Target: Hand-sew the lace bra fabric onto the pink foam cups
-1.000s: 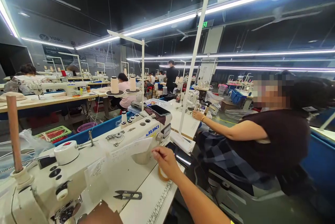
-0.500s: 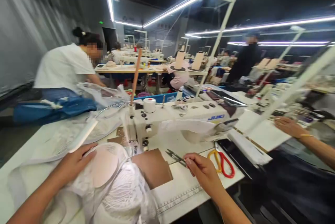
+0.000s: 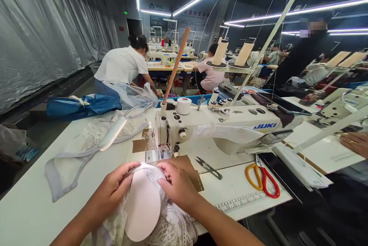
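Note:
A white lace bra (image 3: 143, 207) with a smooth pale cup lies across the table's front edge, just before the sewing machine (image 3: 212, 127). My left hand (image 3: 119, 182) pinches the cup's upper left edge. At the upper right edge, my right hand (image 3: 175, 184) grips the lace between thumb and fingers. Both hands are close to the needle area, where a lit lamp (image 3: 113, 135) shines. Black thread snips (image 3: 209, 167) rest on the table to the right of my right hand. Scissors (image 3: 263, 181) with one yellow and one red handle lie farther right.
Another white bra (image 3: 94, 138) is spread on the left of the table. Brown card (image 3: 186, 169) is fixed by the needle plate, and a printed ruler (image 3: 238, 202) runs along the front edge. A co-worker's hand (image 3: 355, 144) shows at far right; a person (image 3: 123, 66) bends over beyond.
My right hand has put the thread snips down and moved left to the bra. My left hand has shifted right with the bra, towards the machine. The view has turned left.

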### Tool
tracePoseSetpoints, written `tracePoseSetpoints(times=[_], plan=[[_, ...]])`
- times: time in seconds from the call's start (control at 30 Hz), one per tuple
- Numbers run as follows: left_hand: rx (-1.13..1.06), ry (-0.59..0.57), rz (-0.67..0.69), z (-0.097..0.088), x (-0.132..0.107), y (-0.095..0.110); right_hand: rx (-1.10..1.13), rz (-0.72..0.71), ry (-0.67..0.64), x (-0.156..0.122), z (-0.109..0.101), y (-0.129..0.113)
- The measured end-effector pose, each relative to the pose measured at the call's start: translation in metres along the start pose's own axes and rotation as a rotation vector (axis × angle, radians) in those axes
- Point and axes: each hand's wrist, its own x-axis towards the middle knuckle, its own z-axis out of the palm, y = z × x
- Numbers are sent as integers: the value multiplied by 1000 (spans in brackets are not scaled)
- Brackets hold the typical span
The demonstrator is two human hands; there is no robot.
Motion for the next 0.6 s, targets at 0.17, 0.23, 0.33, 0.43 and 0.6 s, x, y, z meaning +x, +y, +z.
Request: tracePoseSetpoints(times=[0.17, 0.23, 0.33, 0.43, 0.6], plan=[[-21, -55, 142, 5, 15, 2, 46, 31, -1, 0, 0, 3], [-34, -110, 188, 9, 24, 3, 36, 26, 9, -1, -1, 5], [-38, -165, 192, 17, 35, 2, -21, -12, 37, 0, -3, 9], [-123, -194, 154, 26, 40, 1, -149, -190, 128, 0, -3, 13], [-285, -248, 97, 35, 38, 0, -401, -465, 176, 2, -1, 17]])
